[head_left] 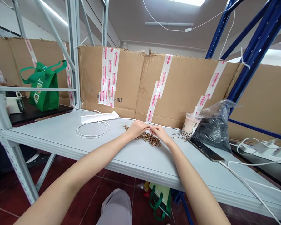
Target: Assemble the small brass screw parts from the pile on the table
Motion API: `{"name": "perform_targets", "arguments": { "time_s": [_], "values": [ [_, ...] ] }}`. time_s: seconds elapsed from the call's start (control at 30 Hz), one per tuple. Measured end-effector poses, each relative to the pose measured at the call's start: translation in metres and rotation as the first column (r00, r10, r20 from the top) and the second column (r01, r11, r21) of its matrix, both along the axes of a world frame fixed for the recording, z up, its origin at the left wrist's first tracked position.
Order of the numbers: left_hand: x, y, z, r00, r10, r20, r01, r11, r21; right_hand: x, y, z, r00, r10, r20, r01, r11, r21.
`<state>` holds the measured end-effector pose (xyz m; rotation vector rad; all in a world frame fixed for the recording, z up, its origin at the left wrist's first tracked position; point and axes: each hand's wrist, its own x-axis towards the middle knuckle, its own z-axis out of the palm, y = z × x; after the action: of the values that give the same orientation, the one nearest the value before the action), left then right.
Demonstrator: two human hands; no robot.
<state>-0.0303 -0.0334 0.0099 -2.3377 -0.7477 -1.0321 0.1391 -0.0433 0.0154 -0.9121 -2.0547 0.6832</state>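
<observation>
My left hand and my right hand meet at the fingertips, just above the grey tabletop. Both are closed in a pinch; whatever lies between the fingers is too small or hidden to make out. Under and in front of them spreads a pile of small brass-coloured metal parts, partly covered by the left hand. A few more brass pieces lie left of that hand, beside some tiny clear bits. Right of my right hand are several small silvery pieces.
A cup with dark pearls, a black-filled plastic bag and a phone with a white cable stand at right. A coiled white cable and a folded white paper lie left. Cardboard walls the back.
</observation>
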Motion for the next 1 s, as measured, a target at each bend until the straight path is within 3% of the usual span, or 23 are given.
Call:
{"name": "perform_targets", "arguments": {
  "time_s": [0.43,0.57,0.73,0.87,1.0],
  "values": [
    [-0.0017,-0.004,0.0073,0.998,0.038,0.04,-0.039,0.999,0.001,-0.0077,-0.0079,0.0025,0.997,0.021,-0.068,-0.023,0.999,-0.037],
    [0.0016,-0.0051,0.0064,0.998,0.021,0.064,-0.019,0.999,-0.032,-0.0085,-0.0068,-0.0028,0.999,0.035,0.003,-0.034,0.996,-0.085],
    [0.0018,-0.0061,0.0088,0.993,0.058,0.105,-0.046,0.992,-0.114,-0.0075,-0.0068,-0.0015,0.991,-0.13,0.002,0.13,0.991,0.04],
    [-0.0004,-0.0059,0.0089,0.995,0.068,0.078,-0.06,0.993,-0.107,-0.0057,-0.0055,0.0014,0.994,-0.111,0.013,0.109,0.988,0.111],
    [0.0004,-0.0061,0.0067,0.998,0.038,0.058,-0.032,0.995,-0.091,-0.005,0.0003,-0.0018,0.995,-0.084,-0.052,0.086,0.995,0.05]
  ]
}}
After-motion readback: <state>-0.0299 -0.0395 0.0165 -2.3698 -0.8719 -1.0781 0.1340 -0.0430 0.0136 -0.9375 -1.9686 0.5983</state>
